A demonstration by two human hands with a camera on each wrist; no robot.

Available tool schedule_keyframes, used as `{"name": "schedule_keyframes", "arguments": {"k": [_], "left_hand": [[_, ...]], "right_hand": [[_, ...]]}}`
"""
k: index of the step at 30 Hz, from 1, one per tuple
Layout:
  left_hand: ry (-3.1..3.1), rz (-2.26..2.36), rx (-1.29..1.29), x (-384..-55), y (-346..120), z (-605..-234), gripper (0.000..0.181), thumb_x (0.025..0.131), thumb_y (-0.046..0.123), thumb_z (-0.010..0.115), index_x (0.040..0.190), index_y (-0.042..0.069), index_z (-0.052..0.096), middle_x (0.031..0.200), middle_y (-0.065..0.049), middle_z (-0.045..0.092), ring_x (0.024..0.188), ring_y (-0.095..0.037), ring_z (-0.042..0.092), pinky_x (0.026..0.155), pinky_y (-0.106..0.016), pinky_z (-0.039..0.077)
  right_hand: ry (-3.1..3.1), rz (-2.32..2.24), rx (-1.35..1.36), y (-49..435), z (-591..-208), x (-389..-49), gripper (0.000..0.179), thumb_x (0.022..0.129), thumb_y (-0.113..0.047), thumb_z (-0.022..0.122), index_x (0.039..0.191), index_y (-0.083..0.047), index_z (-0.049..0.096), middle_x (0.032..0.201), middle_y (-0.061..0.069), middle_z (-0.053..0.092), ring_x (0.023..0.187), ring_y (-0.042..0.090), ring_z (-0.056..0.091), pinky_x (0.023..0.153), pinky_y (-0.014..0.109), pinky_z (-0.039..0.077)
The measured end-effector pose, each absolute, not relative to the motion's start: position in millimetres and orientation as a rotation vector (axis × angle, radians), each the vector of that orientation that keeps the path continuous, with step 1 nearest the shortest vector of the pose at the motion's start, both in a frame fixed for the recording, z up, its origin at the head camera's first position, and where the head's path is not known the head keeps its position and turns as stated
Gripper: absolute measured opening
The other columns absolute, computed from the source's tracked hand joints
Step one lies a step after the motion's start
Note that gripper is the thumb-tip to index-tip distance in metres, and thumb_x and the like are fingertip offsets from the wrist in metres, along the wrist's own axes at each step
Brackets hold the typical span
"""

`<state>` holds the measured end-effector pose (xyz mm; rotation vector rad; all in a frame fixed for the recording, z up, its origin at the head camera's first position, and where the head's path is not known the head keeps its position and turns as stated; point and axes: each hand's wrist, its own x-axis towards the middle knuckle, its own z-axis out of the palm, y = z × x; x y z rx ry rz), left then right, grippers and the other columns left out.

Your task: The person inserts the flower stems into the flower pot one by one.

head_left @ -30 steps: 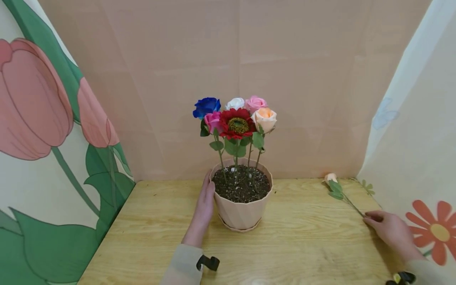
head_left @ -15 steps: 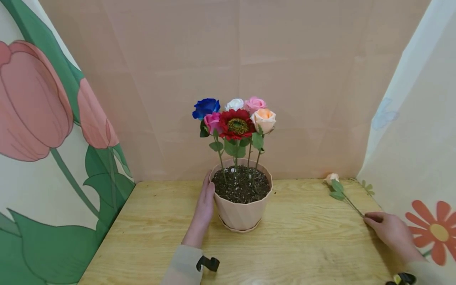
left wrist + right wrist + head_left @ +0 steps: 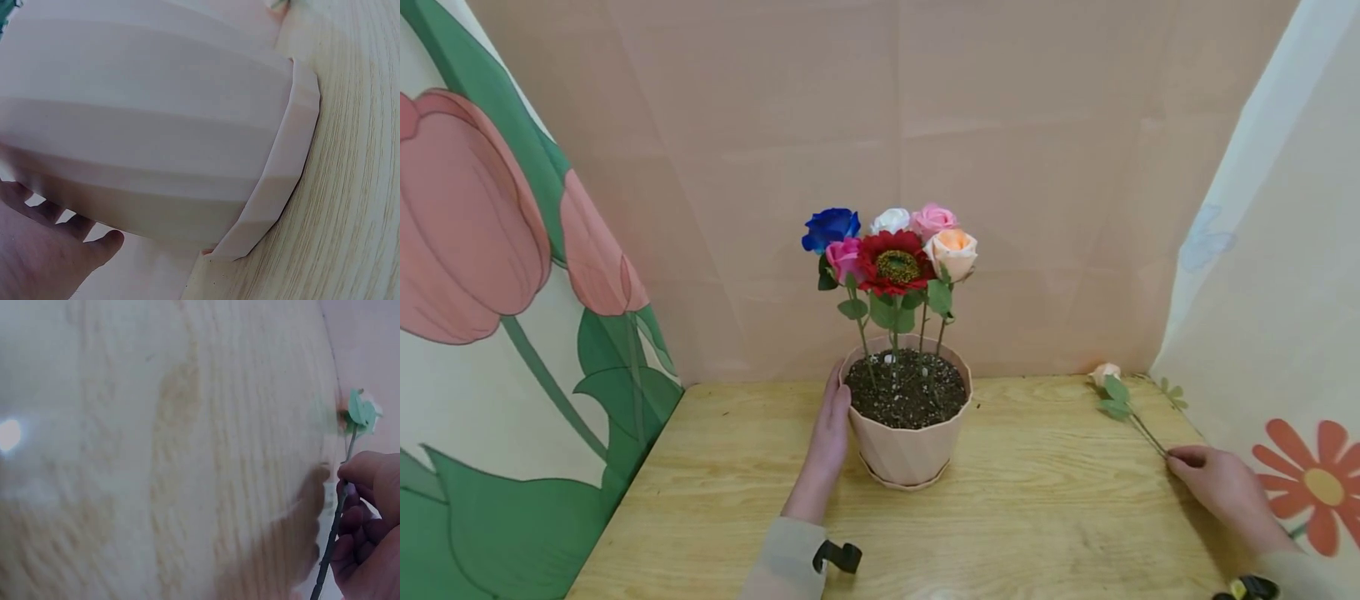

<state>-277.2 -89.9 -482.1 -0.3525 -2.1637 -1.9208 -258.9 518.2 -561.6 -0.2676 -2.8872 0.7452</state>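
Observation:
A pale pink flowerpot (image 3: 910, 454) with dark soil (image 3: 910, 400) stands on a saucer in the head view. My left hand (image 3: 831, 425) rests with fairly straight fingers against the pot's left side; the left wrist view shows that hand (image 3: 47, 247) beside the pot wall (image 3: 144, 119). Over at the right, my right hand (image 3: 1221, 487) pinches the stem of a pale peach rose (image 3: 1105, 375) between thumb and fingers. In the right wrist view, the stem (image 3: 331, 540) passes through the fingers of the right hand (image 3: 375, 519), with green leaves (image 3: 360, 412) beyond.
Upright in the soil are a red sunflower-like bloom (image 3: 895, 262) and several roses, among them a blue rose (image 3: 831, 229) and a peach rose (image 3: 952, 252). The wooden table (image 3: 715, 492) ends at a pinkish backdrop (image 3: 760, 167). Flower-printed sheets stand at both sides.
The rose's head has shifted slightly to the right, its stem held in my right hand. My left hand stays against the pot. The view has moved very slightly.

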Motion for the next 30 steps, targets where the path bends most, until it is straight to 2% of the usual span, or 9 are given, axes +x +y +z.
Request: {"name": "schedule_keyframes", "arguments": {"k": [5, 10, 17, 21, 23, 25, 28, 30], "left_hand": [[-2.165, -1.92, -0.354, -276.6, -89.5, -481.9, 0.061, 0.123, 0.042, 0.029, 0.179, 0.019, 0.019, 0.183, -0.01, 0.018, 0.168, -0.035, 0.013, 0.134, -0.062, 0.011], [-2.163, -1.929, -0.345, -276.4, -89.3, -481.9, 0.061, 0.123, 0.042, 0.028, 0.179, 0.02, 0.019, 0.183, -0.009, 0.018, 0.168, -0.034, 0.014, 0.134, -0.061, 0.012], [-2.176, -1.93, -0.317, -276.7, -88.8, -483.1, 0.06, 0.123, 0.043, 0.028, 0.179, 0.022, 0.02, 0.183, -0.009, 0.018, 0.168, -0.036, 0.015, 0.133, -0.063, 0.013], [-2.163, -1.933, -0.327, -277.2, -89.1, -483.1, 0.06, 0.123, 0.041, 0.028, 0.179, 0.021, 0.02, 0.183, -0.011, 0.018, 0.167, -0.037, 0.015, 0.134, -0.063, 0.012], [-2.161, -1.932, -0.33, -277.0, -89.1, -482.5, 0.059, 0.123, 0.04, 0.029, 0.178, 0.021, 0.021, 0.183, -0.011, 0.018, 0.167, -0.037, 0.015, 0.134, -0.063, 0.012], [-2.16, -1.933, -0.332, -276.7, -89.2, -482.2, 0.059, 0.123, 0.04, 0.029, 0.178, 0.021, 0.021, 0.183, -0.011, 0.018, 0.167, -0.036, 0.015, 0.134, -0.062, 0.012], [-2.159, -1.93, -0.346, -276.7, -89.7, -482.2, 0.06, 0.123, 0.04, 0.029, 0.178, 0.02, 0.02, 0.183, -0.011, 0.018, 0.168, -0.036, 0.014, 0.134, -0.062, 0.011], [-2.163, -1.923, -0.352, -276.9, -89.9, -482.3, 0.061, 0.123, 0.041, 0.029, 0.179, 0.019, 0.019, 0.183, -0.011, 0.017, 0.168, -0.037, 0.013, 0.134, -0.063, 0.01]], "right_hand": [[-2.887, 0.769, -0.244, 515.3, -553.9, -256.3, 0.044, 0.108, -0.032, 0.071, 0.128, 0.007, 0.076, 0.13, 0.039, 0.068, 0.115, 0.065, 0.059, 0.086, 0.07, 0.05], [-2.869, 0.798, -0.205, 510.0, -543.9, -253.5, 0.048, 0.111, -0.036, 0.066, 0.132, 0.006, 0.074, 0.13, 0.039, 0.068, 0.109, 0.055, 0.066, 0.074, 0.053, 0.054], [-2.803, 0.821, -0.161, 488.6, -520.1, -251.4, 0.053, 0.114, -0.041, 0.061, 0.137, 0.006, 0.072, 0.129, 0.034, 0.072, 0.111, 0.056, 0.069, 0.074, 0.054, 0.056], [-2.76, 0.829, -0.105, 470.1, -502.1, -251.5, 0.052, 0.114, -0.039, 0.061, 0.139, 0.005, 0.07, 0.126, 0.031, 0.074, 0.107, 0.052, 0.071, 0.069, 0.044, 0.056], [-2.733, 0.854, -0.08, 460.2, -492.7, -251.4, 0.051, 0.114, -0.038, 0.062, 0.14, 0.005, 0.07, 0.125, 0.029, 0.074, 0.102, 0.043, 0.073, 0.067, 0.037, 0.056], [-2.696, 0.873, -0.052, 449.3, -484.4, -251.0, 0.048, 0.114, -0.037, 0.064, 0.139, 0.003, 0.071, 0.123, 0.027, 0.076, 0.095, 0.025, 0.073, 0.065, 0.029, 0.053], [-2.631, 0.892, -0.016, 432.0, -470.4, -250.9, 0.043, 0.112, -0.035, 0.067, 0.135, 0.001, 0.074, 0.119, 0.024, 0.077, 0.089, -0.004, 0.061, 0.064, 0.019, 0.048], [-2.592, 0.911, 0.009, 420.1, -460.1, -250.1, 0.041, 0.112, -0.033, 0.067, 0.133, 0.001, 0.074, 0.116, 0.023, 0.077, 0.086, -0.014, 0.055, 0.064, 0.016, 0.047]]}}
